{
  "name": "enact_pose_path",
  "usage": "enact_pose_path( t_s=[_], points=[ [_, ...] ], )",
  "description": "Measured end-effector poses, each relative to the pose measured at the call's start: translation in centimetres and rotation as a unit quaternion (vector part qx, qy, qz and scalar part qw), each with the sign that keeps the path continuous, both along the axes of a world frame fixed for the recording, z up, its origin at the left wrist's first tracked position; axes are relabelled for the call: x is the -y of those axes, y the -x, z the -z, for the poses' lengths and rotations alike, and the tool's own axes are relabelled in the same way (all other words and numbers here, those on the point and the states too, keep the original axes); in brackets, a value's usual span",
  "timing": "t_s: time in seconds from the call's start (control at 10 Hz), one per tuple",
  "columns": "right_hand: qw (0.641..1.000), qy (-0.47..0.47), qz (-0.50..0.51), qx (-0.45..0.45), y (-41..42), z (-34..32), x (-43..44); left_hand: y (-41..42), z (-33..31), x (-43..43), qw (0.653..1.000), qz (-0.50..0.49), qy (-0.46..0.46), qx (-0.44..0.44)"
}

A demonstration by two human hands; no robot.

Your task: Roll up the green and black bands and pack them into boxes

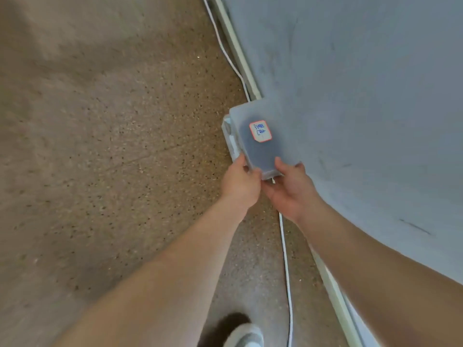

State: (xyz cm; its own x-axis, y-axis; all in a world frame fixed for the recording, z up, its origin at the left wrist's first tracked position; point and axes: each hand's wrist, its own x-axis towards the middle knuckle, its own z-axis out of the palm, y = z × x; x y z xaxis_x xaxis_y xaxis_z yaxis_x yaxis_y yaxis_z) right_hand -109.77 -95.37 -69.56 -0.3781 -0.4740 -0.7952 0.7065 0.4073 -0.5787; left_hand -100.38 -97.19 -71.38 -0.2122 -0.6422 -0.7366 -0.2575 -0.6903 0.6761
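Box: we see a translucent lidded box (255, 146) at the left edge of the grey table (363, 96), partly over the floor; something dark shows through its lid.
Label: a red-bordered white sticker (260, 131) with blue handwriting sits on the lid.
Left hand (239, 184): fingers curled round the box's near left corner.
Right hand (293, 189): thumb on top, fingers under the near right corner.
Floor: speckled brown floor (100, 146) with a white cable (285, 259) along the table.
Shoe: a white shoe (246, 336) beside the cable.
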Motion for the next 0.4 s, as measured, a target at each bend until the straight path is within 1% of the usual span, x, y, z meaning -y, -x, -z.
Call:
enact_pose_path(
  t_s=[0.1, 0.2, 0.3, 0.4],
  points=[
    [0.997, -0.040, -0.019, -0.061, 0.7, 1.7, 1.6, 0.6, 1.6, 1.1, 0.999, 0.018, 0.025, 0.025],
    [0.981, -0.098, -0.069, -0.152, 1.0, 2.4, 2.2, 0.8, 1.8, 1.9, 0.998, 0.032, 0.051, 0.029],
    [0.964, -0.131, -0.112, -0.201, 1.1, 2.1, 3.0, 0.7, 1.8, 2.4, 0.995, 0.042, 0.078, 0.036],
    [0.937, -0.167, -0.206, -0.230, 1.0, 1.2, 2.4, 0.5, 1.3, 2.5, 0.996, 0.065, 0.060, 0.025]
  ],
)
